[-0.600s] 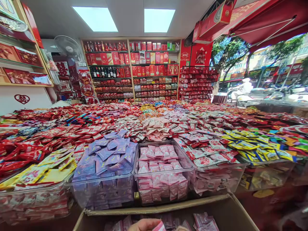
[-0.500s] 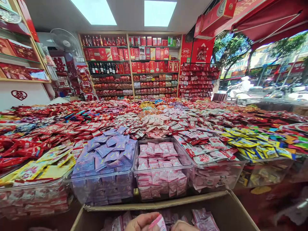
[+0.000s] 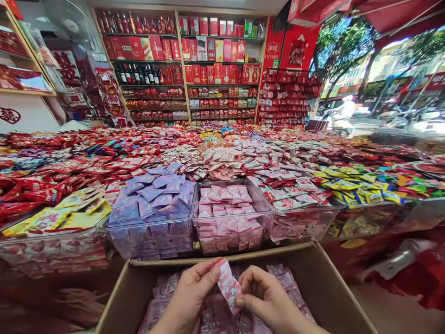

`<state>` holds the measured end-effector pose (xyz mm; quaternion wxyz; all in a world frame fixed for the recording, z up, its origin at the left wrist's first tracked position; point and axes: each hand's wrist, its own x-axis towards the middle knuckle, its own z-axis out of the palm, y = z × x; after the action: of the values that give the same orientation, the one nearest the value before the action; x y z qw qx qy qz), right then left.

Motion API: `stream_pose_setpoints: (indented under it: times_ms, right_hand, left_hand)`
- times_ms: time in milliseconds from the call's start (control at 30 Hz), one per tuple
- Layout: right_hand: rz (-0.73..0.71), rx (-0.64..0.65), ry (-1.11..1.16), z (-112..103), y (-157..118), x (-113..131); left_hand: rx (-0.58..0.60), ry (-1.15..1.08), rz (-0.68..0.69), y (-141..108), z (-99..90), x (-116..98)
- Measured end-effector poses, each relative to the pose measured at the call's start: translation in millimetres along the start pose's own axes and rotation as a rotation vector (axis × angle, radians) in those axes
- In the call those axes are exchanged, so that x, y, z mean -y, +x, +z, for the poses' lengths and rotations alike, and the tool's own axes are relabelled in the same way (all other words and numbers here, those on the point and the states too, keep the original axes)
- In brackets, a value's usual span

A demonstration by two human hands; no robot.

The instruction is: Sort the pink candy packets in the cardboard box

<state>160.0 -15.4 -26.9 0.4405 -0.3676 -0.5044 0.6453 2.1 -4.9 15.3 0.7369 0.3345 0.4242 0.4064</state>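
Observation:
Between my hands is a small pink-and-white candy packet [image 3: 228,284] with a cartoon print, tilted over the box. My left hand [image 3: 190,293] pinches its upper left edge between thumb and fingers. My right hand [image 3: 270,297] is closed at the lower right end, thumb and curled fingers against the packet's edge. Below both hands, an open cardboard box [image 3: 332,287] contains pink packets in clear bags [image 3: 287,280]. Directly beyond the box stands a clear plastic bin [image 3: 259,214] with pink packets set in rows.
Left of that bin is one of purple packets [image 3: 146,204]; right of it, one of red-and-white packets [image 3: 295,197]. Yellow packets [image 3: 361,188] lie farther right. Heaped sweets spread back to shelves [image 3: 181,60] of bottles and red boxes. A street shows at right.
The view has tipped downward, so more of the box and both hands show. My hands have risen in view with the packet, its printed face now visible.

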Motion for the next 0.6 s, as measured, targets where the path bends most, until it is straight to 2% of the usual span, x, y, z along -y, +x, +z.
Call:
stream_pose_setpoints:
  times_ms: [167, 367, 500, 600]
  right_hand:
    - [0.001, -0.02, 0.05, 2, -1, -1]
    - [0.072, 0.044, 0.015, 1, -2, -17]
    - [0.113, 0.123, 0.027, 0, 0, -19]
    - [0.096, 0.123, -0.039, -3, 2, -20]
  left_hand:
    - [-0.012, 0.078, 0.039, 0, -1.9, 4]
    - [-0.064, 0.233, 0.216, 9, -4.9, 21]
    - [-0.143, 0.175, 0.196, 15, -9.7, 29]
    - [-0.137, 0.121, 0.126, 16, -9.8, 29]
